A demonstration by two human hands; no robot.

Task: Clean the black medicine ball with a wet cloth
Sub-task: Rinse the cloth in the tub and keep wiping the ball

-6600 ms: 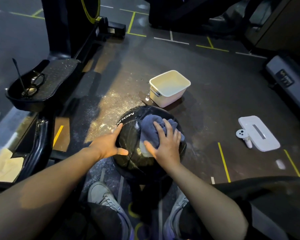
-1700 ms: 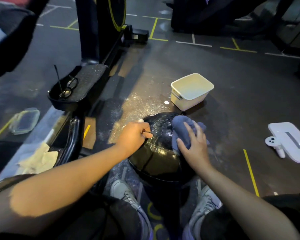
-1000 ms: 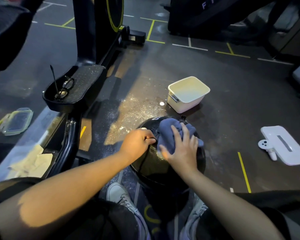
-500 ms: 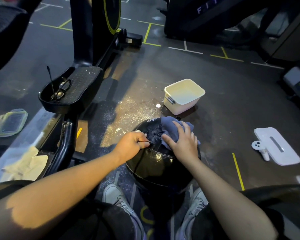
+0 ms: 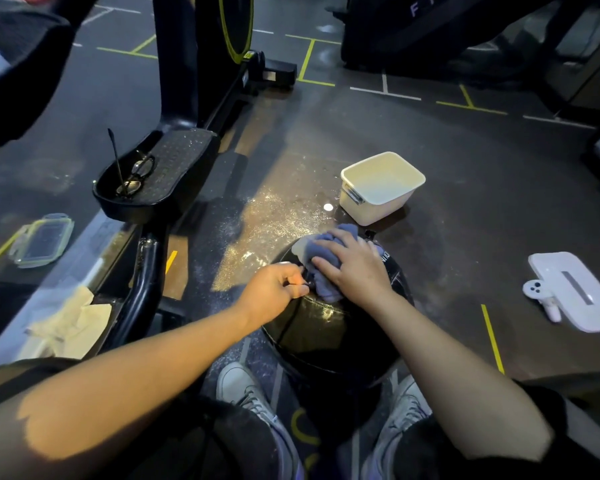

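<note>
The right hand [image 5: 352, 268] lies flat on a bunched blue cloth [image 5: 321, 263], fingers spread and nearly straight, pressing it onto the top of the ball [image 5: 329, 327] toward its far side. The left hand [image 5: 274, 294] sits just beside it on the ball's upper left, fingers curled in with thumb and forefinger pinched together at the surface — whether they grip a small tab or seam there cannot be told.

The black ball rests on the floor [image 5: 465, 202] directly ahead of and below the person, between two pale shoes [image 5: 243, 393], with both forearms reaching down to it. It is round, so it has no long axis; white lettering shows on its right flank beside the right wrist, too small to read. The near face, toward the person, shines as if wet. The cloth covers only the crown, so the judgement is that wiping is under way, with the far and lower sides yet to be reached. The right hand is the working one, already on the cloth; the left seems placed to steady or turn the ball.

Beyond the ball, a little to the right, stands a cream tub [image 5: 381, 187] — close, but not touching. A white flat device [image 5: 575, 292] lies well apart on the right. On the left, glasses [image 5: 134, 176] rest on a machine's pedal [image 5: 160, 174].
</note>
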